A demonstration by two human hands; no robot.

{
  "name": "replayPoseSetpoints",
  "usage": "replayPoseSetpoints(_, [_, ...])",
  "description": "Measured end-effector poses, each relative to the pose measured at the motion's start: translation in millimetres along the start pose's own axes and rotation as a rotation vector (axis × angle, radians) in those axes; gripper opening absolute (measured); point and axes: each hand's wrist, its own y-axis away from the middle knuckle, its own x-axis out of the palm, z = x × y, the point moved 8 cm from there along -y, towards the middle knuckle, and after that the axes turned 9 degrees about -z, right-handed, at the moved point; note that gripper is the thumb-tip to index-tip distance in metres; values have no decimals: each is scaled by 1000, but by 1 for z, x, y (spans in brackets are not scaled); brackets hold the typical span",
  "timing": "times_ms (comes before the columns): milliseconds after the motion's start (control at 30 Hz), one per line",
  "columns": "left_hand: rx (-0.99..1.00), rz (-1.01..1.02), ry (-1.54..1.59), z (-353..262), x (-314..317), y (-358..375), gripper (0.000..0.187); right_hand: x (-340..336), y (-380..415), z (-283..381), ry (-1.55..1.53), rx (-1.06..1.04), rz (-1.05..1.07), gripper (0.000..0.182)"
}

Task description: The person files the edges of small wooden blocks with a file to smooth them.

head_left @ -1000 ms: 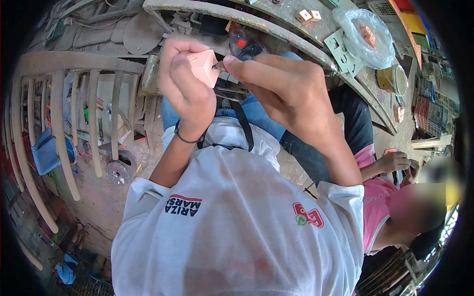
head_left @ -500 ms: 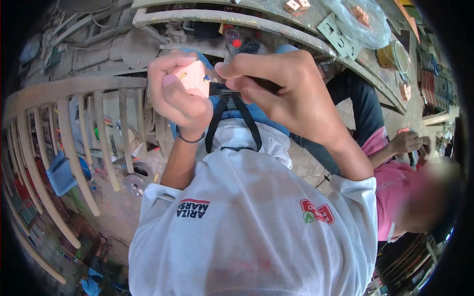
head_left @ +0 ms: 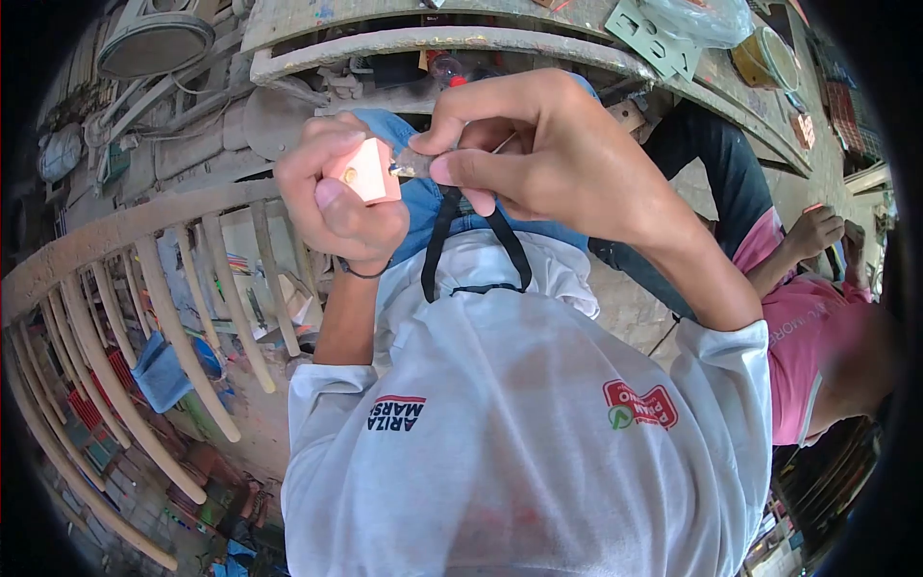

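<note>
Head view: slightly left of centre in the upper half of the frame, the left hand [head_left: 341, 207] has its grip curled around a pale pink block [head_left: 370, 163], its fingers covering part of the sides. The right hand [head_left: 553, 159] has its grip pinching a slim translucent tool [head_left: 415, 163] between thumb and fingers, its tip at the block's right face; whether it touches cannot be told. The fingers hide the tool's far end.

Across the top runs a worn surface [head_left: 356, 36], with a pale green cut-out plate [head_left: 654, 40], a clear plastic bag [head_left: 710, 21] and a tin [head_left: 767, 58] towards the upper right. Just above the right hand, a red-capped bottle [head_left: 445, 67] is partly hidden. At left, a slatted wooden rail [head_left: 125, 240] stands in front of a blue object [head_left: 163, 380]. At the right edge sits a person in a pink top [head_left: 798, 332].
</note>
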Motion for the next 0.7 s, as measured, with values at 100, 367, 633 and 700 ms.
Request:
replayPoseSetpoints(100, [136, 81, -26, -4, 5, 0, 27, -2, 0, -5, -36, 93, 32, 11])
replayPoseSetpoints(367, [160, 248, 56, -2, 11, 5, 29, 0, 5, -26, -270, 309, 121, 12])
replayPoseSetpoints(633, [231, 254, 19, -6, 12, 2, 24, 10, 12, -41, -526, 513, 212, 13])
replayPoseSetpoints(700, [264, 222, -33, -11, 15, 0, 23, 12, 10, -42, -655, 489, 223, 13])
